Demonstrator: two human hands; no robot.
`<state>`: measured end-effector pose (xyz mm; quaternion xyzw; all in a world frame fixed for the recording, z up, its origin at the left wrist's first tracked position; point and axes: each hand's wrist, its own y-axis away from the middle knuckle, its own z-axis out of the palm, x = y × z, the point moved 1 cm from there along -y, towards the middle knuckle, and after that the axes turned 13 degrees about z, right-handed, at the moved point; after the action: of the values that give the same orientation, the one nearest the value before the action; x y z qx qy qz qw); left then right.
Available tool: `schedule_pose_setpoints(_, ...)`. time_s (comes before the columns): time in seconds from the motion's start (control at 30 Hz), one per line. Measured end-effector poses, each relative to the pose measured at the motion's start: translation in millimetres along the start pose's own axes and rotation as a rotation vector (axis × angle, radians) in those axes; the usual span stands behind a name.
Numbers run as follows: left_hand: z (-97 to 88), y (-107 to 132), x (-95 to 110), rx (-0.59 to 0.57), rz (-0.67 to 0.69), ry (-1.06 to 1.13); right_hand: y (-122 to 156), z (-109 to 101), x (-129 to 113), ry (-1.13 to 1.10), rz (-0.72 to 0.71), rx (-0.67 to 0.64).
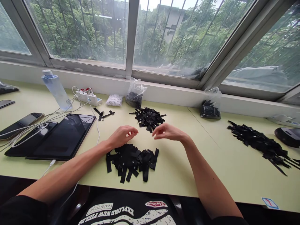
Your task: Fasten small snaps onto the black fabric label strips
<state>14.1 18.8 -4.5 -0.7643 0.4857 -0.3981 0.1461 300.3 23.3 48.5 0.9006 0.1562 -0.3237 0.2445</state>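
My left hand (pixel 124 136) hovers at the far edge of the near pile of black fabric labels (pixel 131 161). Its fingers are loosely curled with gaps between them, and nothing shows in them. Some labels in that pile bear a small white "M". Across a short gap, my right hand (pixel 168 132) points its bent fingers to the left, slightly apart, with no item visible in them. It is at the near right edge of the far pile of black labels (pixel 150 118). The tips of both hands face each other.
To the left lie a tablet (pixel 63 137), a phone (pixel 23 123), cables and a water bottle (pixel 56 90). A power strip (pixel 87 97), a white packet (pixel 114 100) and bagged black pieces (pixel 134 97) stand by the window. Another label pile (pixel 260 142) lies right.
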Motion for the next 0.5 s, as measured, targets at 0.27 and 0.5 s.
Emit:
schedule_pose_setpoints(0.27, 0.2, -0.2, 0.7, 0.017, -0.005, 0.031, 2.3, 12.9, 0.7, 0.155, 0.194, -0.46)
schedule_pose_setpoints(0.5, 0.8, 0.4, 0.1, 0.008, -0.005, 0.013, 6.8, 11.1, 1.3, 0.234, 0.224, -0.487)
